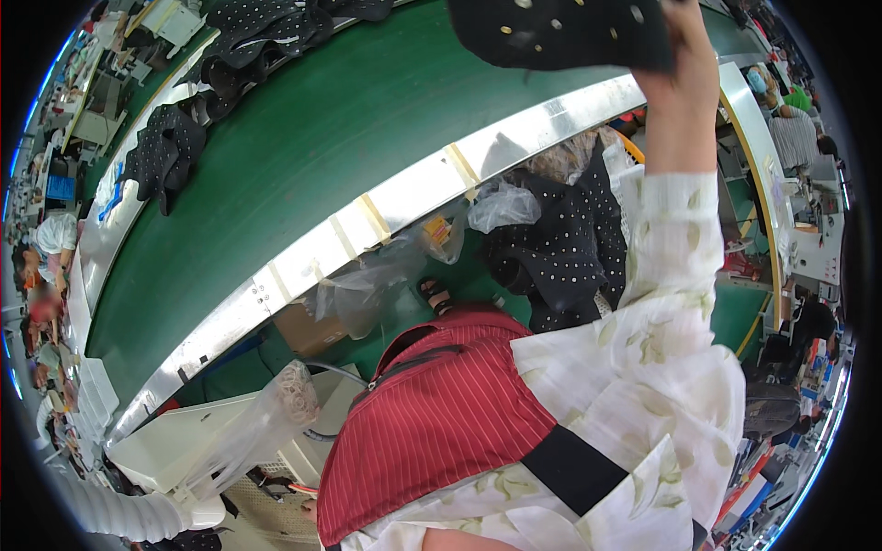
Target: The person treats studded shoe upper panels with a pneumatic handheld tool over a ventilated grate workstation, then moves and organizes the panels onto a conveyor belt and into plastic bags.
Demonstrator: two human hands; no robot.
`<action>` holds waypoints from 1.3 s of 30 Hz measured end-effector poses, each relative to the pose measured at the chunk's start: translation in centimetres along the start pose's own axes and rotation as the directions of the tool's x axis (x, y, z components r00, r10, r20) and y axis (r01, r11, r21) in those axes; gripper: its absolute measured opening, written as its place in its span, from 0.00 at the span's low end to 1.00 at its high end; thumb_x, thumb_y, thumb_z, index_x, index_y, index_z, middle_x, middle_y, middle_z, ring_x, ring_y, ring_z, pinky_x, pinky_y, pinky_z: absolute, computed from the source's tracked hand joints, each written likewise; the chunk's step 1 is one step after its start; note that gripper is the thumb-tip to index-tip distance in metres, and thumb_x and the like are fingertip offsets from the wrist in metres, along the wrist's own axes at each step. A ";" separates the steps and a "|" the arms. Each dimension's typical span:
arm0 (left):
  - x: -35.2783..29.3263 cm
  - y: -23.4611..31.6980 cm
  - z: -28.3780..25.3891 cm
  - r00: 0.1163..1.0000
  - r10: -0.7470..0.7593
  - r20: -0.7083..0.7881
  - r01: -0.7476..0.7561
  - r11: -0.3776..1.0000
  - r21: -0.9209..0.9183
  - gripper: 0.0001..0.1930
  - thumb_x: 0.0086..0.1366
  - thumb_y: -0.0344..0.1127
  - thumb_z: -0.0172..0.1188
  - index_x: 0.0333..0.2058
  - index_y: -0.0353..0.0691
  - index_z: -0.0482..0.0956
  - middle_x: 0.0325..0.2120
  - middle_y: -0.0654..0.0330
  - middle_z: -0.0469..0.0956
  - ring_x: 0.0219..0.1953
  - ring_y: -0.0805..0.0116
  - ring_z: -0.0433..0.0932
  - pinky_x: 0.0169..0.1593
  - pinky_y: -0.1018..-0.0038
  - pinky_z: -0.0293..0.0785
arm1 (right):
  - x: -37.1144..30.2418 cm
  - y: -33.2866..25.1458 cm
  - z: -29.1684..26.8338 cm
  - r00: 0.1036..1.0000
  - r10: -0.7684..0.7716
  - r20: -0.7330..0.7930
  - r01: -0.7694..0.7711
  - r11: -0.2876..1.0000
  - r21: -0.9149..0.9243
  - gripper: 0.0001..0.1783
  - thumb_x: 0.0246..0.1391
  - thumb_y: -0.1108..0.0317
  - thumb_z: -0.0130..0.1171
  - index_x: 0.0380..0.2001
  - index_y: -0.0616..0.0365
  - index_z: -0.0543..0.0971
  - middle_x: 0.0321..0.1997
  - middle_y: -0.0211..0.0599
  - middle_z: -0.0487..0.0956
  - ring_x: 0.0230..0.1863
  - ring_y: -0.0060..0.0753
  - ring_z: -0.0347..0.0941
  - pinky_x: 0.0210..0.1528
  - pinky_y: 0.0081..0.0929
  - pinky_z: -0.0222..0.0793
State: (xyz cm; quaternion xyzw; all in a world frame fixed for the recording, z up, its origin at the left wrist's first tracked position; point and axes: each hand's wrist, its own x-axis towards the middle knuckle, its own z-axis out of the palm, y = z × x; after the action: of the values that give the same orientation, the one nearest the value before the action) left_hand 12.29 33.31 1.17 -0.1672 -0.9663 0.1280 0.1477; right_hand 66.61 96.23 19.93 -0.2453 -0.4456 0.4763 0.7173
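Observation:
My right hand [682, 46] is raised at the upper right, closed on a black cloth piece [560, 37] with pale spots. The cloth hangs over the green belt [367, 110] and runs out of the top of the view. Low down, at the left edge of the red striped apron [432, 395], only a bit of my left hand [311, 509] shows. Its fingers are mostly hidden, so what it holds, if anything, cannot be seen. Near it lie a thin orange-red item [301, 489] and a pale machine body [248, 422].
A metal rail [404, 204] edges the belt. Dotted black cloth [165, 147] is heaped on its far side; more dotted cloth [560, 239] hangs below the rail. Clear plastic bags [358, 289] hang under it. A white ribbed hose [119, 512] crosses the lower left.

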 end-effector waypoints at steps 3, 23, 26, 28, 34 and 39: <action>-0.6 1.4 1.3 0.998 -0.068 0.014 0.068 0.997 -0.030 0.15 0.60 0.33 0.48 0.42 0.31 0.74 0.39 0.46 0.75 0.38 0.52 0.76 0.43 0.61 0.71 | -4.6 4.4 -5.1 0.986 0.098 -0.135 -0.085 0.991 0.098 0.21 0.41 0.78 0.47 0.44 0.61 0.69 0.42 0.40 0.75 0.42 0.35 0.74 0.45 0.36 0.73; -4.9 7.3 1.8 0.833 -0.459 0.310 0.553 0.716 -0.426 0.23 0.65 0.44 0.39 0.53 0.35 0.66 0.49 0.47 0.69 0.51 0.50 0.68 0.52 0.64 0.64 | -15.5 17.2 -15.0 0.669 0.628 -0.397 -0.674 0.738 0.030 0.26 0.42 0.78 0.42 0.50 0.55 0.67 0.44 0.36 0.74 0.44 0.36 0.73 0.46 0.37 0.71; -5.1 7.8 1.7 0.847 -0.506 0.165 0.529 0.766 -0.365 0.22 0.65 0.46 0.39 0.51 0.41 0.70 0.49 0.54 0.71 0.48 0.53 0.71 0.51 0.66 0.66 | -15.9 17.7 -16.7 0.723 0.597 -0.347 -0.628 0.778 0.031 0.24 0.44 0.77 0.46 0.50 0.60 0.66 0.44 0.39 0.74 0.44 0.38 0.72 0.46 0.35 0.70; -6.3 6.5 1.9 0.858 -0.499 0.125 0.507 0.779 -0.369 0.21 0.65 0.45 0.40 0.51 0.41 0.69 0.49 0.54 0.71 0.49 0.53 0.71 0.51 0.65 0.66 | -16.3 18.8 -18.4 0.754 0.602 -0.261 -0.605 0.792 0.081 0.21 0.46 0.75 0.50 0.47 0.58 0.68 0.43 0.38 0.75 0.43 0.36 0.72 0.45 0.33 0.70; -6.6 9.1 1.9 0.865 -0.498 -0.066 0.441 0.816 -0.374 0.17 0.59 0.40 0.48 0.43 0.41 0.76 0.34 0.48 0.78 0.35 0.47 0.76 0.39 0.61 0.71 | -17.6 18.0 -25.4 0.721 0.620 -0.308 -0.664 0.746 -0.052 0.29 0.56 0.51 0.48 0.55 0.56 0.65 0.59 0.40 0.65 0.59 0.36 0.61 0.61 0.34 0.51; -7.2 8.1 1.2 0.879 -0.476 0.024 0.429 0.768 -0.476 0.20 0.57 0.41 0.51 0.47 0.41 0.73 0.44 0.49 0.74 0.44 0.52 0.74 0.48 0.62 0.68 | -17.6 16.8 -26.0 0.838 0.160 -0.522 -0.409 0.817 -0.407 0.26 0.55 0.53 0.52 0.52 0.57 0.67 0.45 0.31 0.71 0.49 0.26 0.66 0.46 0.17 0.58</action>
State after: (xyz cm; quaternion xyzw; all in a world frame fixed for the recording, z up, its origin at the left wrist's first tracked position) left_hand 20.68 37.80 -4.12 0.0341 -0.9711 -0.1565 0.1768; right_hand 78.87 89.42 -12.82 -0.5956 -0.3257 0.3752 0.6312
